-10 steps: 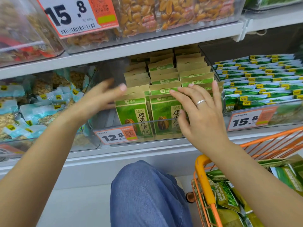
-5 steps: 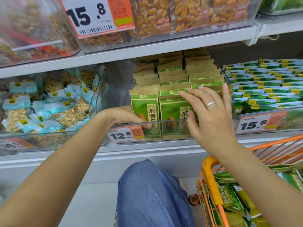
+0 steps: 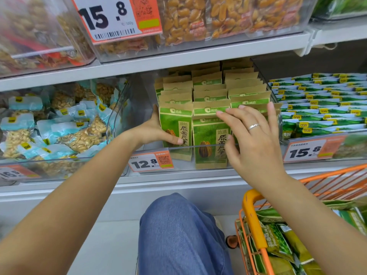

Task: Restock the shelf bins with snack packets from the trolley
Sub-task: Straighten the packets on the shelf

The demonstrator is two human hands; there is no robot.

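Rows of green-and-brown seed packets (image 3: 210,139) stand upright in a clear shelf bin (image 3: 137,108) behind a 12.8 price tag (image 3: 151,161). My left hand (image 3: 149,132) reaches into the bin's left side and holds the front-left packet (image 3: 175,124), thumb across its face, fingers hidden behind it. My right hand (image 3: 256,143) lies with straight, spread fingers on the tops of the right-hand packets and hides the front one. The orange trolley (image 3: 252,219) at the lower right holds several green snack packets (image 3: 276,241).
A bin of pale blue nut packs (image 3: 59,126) stands to the left, and a bin of flat green-and-white packets (image 3: 321,108) to the right. The shelf above carries bins of orange snacks (image 3: 218,16). My knee in blue jeans (image 3: 178,235) is below the shelf edge.
My left hand dropped from above the packets into the bin's left side and took hold of the front-left packet. My right hand stayed on the right rows.
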